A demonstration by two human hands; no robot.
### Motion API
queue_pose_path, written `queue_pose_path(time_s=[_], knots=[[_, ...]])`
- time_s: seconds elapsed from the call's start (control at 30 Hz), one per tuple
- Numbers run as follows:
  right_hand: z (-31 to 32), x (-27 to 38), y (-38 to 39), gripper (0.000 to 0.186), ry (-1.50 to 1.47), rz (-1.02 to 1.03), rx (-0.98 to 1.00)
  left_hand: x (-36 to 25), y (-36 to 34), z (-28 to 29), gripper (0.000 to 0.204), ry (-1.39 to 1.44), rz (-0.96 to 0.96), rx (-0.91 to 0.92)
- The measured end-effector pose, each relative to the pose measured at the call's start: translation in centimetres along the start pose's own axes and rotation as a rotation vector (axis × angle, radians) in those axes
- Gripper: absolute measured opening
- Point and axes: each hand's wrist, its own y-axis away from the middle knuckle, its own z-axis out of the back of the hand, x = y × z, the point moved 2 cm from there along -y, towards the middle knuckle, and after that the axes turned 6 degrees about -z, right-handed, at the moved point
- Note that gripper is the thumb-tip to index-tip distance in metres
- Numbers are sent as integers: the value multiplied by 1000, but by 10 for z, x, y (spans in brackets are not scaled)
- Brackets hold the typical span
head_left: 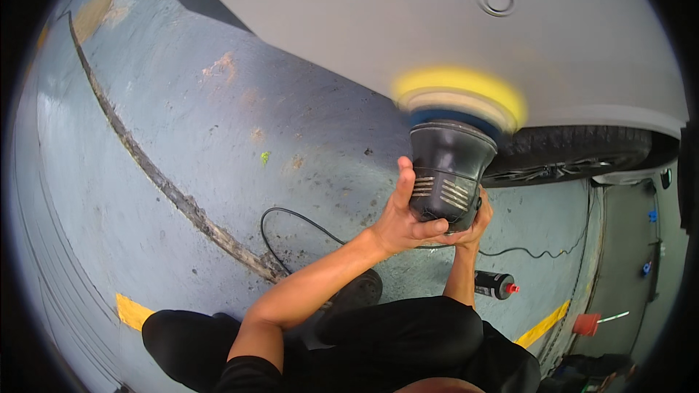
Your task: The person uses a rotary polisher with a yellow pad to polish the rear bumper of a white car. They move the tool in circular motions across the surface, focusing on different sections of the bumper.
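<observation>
A black electric polisher (453,153) is held up in front of me. Its round yellow foam pad (477,87) is smeared by motion and lies against, or very close to, the grey car body panel (378,22). My left hand (408,220) grips the lower left side of the housing, thumb and fingers wrapped round it. On the right side my right hand (477,220) closes round the polisher too; most of its fingers are hidden behind the housing.
A car wheel (568,153) is right of the polisher. The black cord (291,211) loops over the grey-blue floor. A black bottle with a red tip (495,285) lies near my right knee. A red container (586,324) stands at the far right.
</observation>
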Motion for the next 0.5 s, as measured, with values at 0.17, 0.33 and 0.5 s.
queue_pose_path(time_s=[0.17, 0.33, 0.5], knots=[[-14, 0, 0, 75, 40, 39, 5, 5, 3, 15, 114, -153, 15, 1], [-31, 8, -5, 72, 88, 127, 29, 9, -10, 37, 119, -304, 22, -60], [-45, 27, -11, 74, 119, 158, 91, 12, -21, 65, 124, -314, 31, -79]])
